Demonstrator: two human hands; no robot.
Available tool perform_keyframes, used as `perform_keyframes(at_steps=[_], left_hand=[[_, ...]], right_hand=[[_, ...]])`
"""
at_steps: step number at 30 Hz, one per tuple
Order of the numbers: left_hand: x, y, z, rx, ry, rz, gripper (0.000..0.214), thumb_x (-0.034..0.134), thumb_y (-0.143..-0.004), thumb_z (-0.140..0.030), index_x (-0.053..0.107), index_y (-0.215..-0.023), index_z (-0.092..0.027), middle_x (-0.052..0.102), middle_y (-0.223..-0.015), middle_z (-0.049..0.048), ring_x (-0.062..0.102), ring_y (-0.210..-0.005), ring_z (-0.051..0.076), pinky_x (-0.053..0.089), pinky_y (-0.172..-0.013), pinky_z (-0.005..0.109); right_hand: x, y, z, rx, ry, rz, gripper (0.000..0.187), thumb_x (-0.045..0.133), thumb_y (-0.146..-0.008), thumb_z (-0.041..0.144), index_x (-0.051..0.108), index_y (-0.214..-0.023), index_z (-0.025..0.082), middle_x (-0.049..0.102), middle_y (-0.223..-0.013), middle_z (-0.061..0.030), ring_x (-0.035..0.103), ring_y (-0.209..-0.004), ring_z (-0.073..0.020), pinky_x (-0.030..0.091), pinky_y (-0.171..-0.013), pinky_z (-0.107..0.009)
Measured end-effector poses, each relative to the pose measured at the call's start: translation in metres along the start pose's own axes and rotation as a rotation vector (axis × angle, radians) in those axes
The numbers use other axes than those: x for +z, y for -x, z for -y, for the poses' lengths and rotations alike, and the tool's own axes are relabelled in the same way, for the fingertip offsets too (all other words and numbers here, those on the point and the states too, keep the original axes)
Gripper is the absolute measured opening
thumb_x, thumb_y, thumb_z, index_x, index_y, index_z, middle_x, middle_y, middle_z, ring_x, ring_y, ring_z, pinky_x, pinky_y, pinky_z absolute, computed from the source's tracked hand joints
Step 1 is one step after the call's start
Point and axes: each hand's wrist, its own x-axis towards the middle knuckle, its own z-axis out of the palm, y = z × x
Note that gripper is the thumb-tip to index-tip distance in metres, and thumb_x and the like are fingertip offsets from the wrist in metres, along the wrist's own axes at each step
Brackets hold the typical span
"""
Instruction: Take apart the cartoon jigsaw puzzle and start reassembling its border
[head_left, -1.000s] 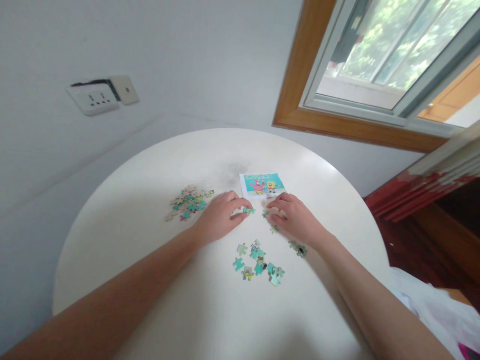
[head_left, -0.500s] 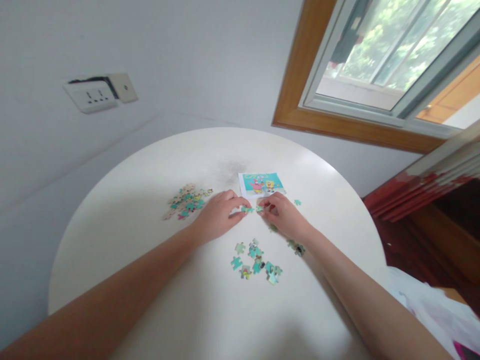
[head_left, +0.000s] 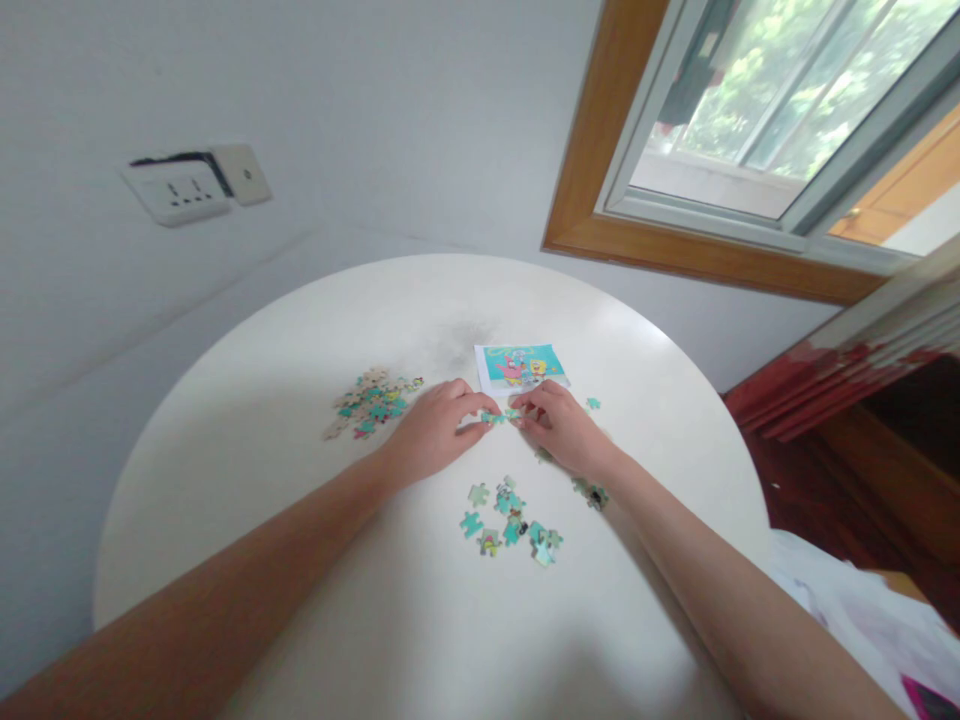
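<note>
Just below a small picture card (head_left: 523,367) with cartoon figures, both hands meet over green jigsaw puzzle pieces (head_left: 498,417) on the table. My left hand (head_left: 444,425) is closed, thumb and fingers pinching the left end of these pieces. From the other side, my right hand (head_left: 559,425) pinches a puzzle piece at the right end, its fingers hiding most of it. The pieces between the hands touch or nearly touch; whether they are locked together I cannot tell. One teal piece (head_left: 593,403) lies beyond my right hand.
On the round white table (head_left: 300,610), a heap of puzzle pieces (head_left: 375,400) lies left of my left hand. Several loose pieces (head_left: 511,505) are scattered nearer me, and a few (head_left: 592,494) sit under my right wrist. A wall socket (head_left: 184,190) and window (head_left: 720,130) are behind.
My right hand has shifted slightly left, bringing its puzzle piece up to the pieces at my left hand, so the gap between them has closed. My left hand stays put.
</note>
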Motion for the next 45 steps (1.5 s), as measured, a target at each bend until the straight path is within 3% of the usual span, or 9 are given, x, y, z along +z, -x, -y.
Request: perform_keyframes(at_steps=[11, 16, 23, 32, 45], left_hand=[[-0.0016, -0.0005, -0.0018, -0.012, 0.000, 0.009, 0.021, 0.056, -0.088, -0.029, 0.067, -0.105, -0.026, 0.053, -0.088, 0.0026, 0.054, -0.085, 0.019, 0.042, -0.079, 0.030], [-0.0024, -0.0003, -0.0027, -0.012, -0.003, 0.005, 0.021, 0.056, -0.087, -0.028, 0.067, -0.104, -0.026, 0.052, -0.087, 0.0024, 0.054, -0.084, 0.018, 0.042, -0.080, 0.030], [-0.0016, -0.0005, -0.0016, -0.002, 0.005, 0.000, 0.020, 0.056, -0.087, -0.028, 0.067, -0.104, -0.025, 0.053, -0.088, 0.0025, 0.054, -0.085, 0.018, 0.042, -0.081, 0.030], [-0.0003, 0.0000, -0.0013, 0.001, 0.004, 0.001, 0.021, 0.055, -0.089, -0.029, 0.066, -0.106, -0.026, 0.053, -0.089, 0.0022, 0.055, -0.086, 0.018, 0.041, -0.083, 0.031], [0.0001, -0.0006, -0.0004, 0.000, -0.017, -0.003, 0.021, 0.056, -0.088, -0.029, 0.067, -0.106, -0.026, 0.054, -0.089, 0.0026, 0.055, -0.086, 0.018, 0.042, -0.081, 0.030]], right_hand=[[0.0018, -0.0021, -0.0051, 0.072, -0.099, 0.031, 0.015, 0.066, -0.080, 0.026, 0.064, -0.091, 0.017, 0.055, -0.085, -0.0018, 0.052, -0.071, -0.0120, 0.044, -0.068, -0.026], [0.0037, -0.0011, -0.0024, 0.047, -0.076, 0.002, 0.009, 0.060, -0.082, 0.018, 0.065, -0.089, 0.018, 0.057, -0.086, -0.0023, 0.053, -0.076, -0.0129, 0.043, -0.072, -0.026], [-0.0039, 0.0021, -0.0017, 0.022, 0.021, -0.016, 0.026, 0.066, -0.082, 0.026, 0.065, -0.106, 0.016, 0.058, -0.096, -0.0073, 0.056, -0.083, -0.0161, 0.046, -0.079, -0.030], [-0.0017, 0.0007, -0.0072, 0.070, -0.020, 0.003, 0.020, 0.061, -0.077, 0.010, 0.065, -0.096, 0.016, 0.058, -0.091, -0.0046, 0.055, -0.075, -0.0128, 0.045, -0.072, -0.026], [0.0032, -0.0003, -0.0001, -0.024, 0.018, -0.052, 0.016, 0.062, -0.081, 0.019, 0.063, -0.097, 0.017, 0.059, -0.092, -0.0052, 0.054, -0.081, -0.0158, 0.044, -0.077, -0.029]])
